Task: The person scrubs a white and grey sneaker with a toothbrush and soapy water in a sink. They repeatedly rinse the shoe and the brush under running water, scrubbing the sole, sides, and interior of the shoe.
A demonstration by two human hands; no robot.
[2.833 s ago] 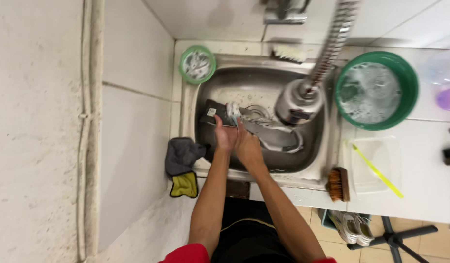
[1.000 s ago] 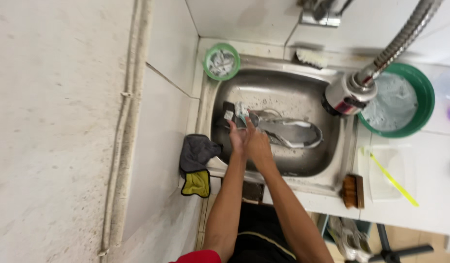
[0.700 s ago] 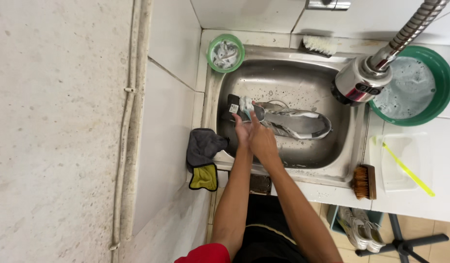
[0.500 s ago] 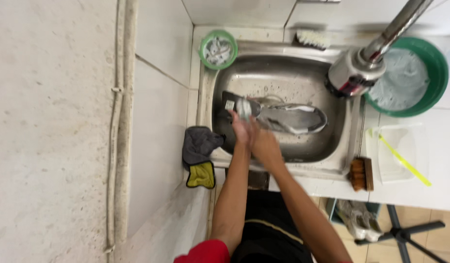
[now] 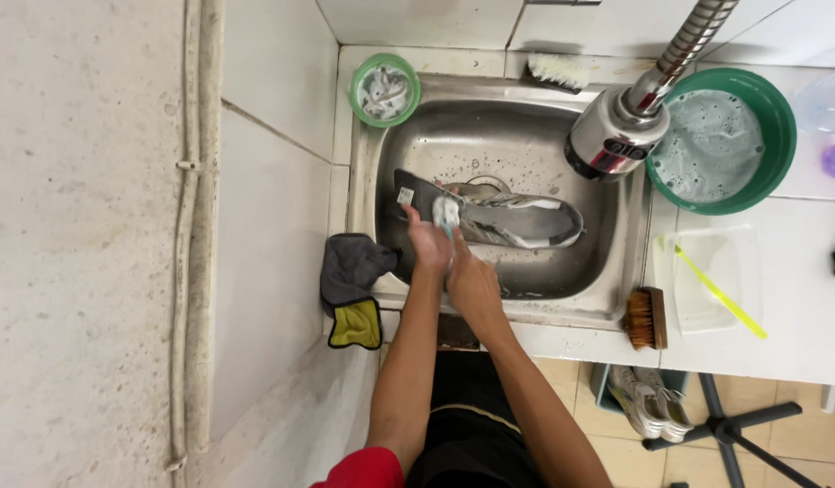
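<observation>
A grey and white sneaker [image 5: 517,221] lies on its side in the steel sink [image 5: 517,145]. Its dark tongue flap [image 5: 410,192] with a small label points left. My left hand [image 5: 426,246] grips the shoe at that dark end. My right hand [image 5: 471,282] is pressed against the left one, fingers closed around a small white and teal brush [image 5: 446,213] held against the shoe's opening. Both forearms reach in over the sink's front rim.
A chrome faucet head [image 5: 616,136] hangs over the sink's right side. A green basin of soapy water [image 5: 717,145], a clear tray with a yellow-green stick [image 5: 716,289] and a wooden brush [image 5: 648,318] stand right. A green cup [image 5: 385,89], a white brush [image 5: 555,70] and a grey-yellow cloth [image 5: 352,287] line the rim.
The view has shifted slightly. Both hands stay together on the shoe's left end, making small movements with the brush; the shoe stays in the sink.
</observation>
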